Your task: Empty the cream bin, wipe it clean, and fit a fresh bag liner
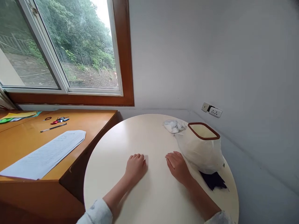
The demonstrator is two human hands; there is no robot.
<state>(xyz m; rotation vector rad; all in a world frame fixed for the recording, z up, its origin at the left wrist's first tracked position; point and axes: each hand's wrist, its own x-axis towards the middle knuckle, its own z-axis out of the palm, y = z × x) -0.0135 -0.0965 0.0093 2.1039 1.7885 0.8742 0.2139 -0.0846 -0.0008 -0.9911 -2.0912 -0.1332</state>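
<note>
My left hand (136, 165) rests on the round cream table (149, 137), its fingers curled in with nothing visible in them. To the right, my right hand (177, 166) also lies on the tabletop, palm down, fingers loosely extended and thumb close beside them. It holds nothing that I can see. Just beyond it stands a container (203, 152) covered in a thin white plastic bag, with a brown rounded-square rim on top. A crumpled clear-white plastic bag (174, 126) lies behind it. A dark piece of cloth (214, 181) sticks out from under the container's near side.
On the left is a wooden desk (102, 116) with paper sheets (51, 152), a pen (53, 128), small red and blue items (60, 120) and coloured folders (20, 115). A window is above it. Wall sockets (215, 111) are at the right, behind the table.
</note>
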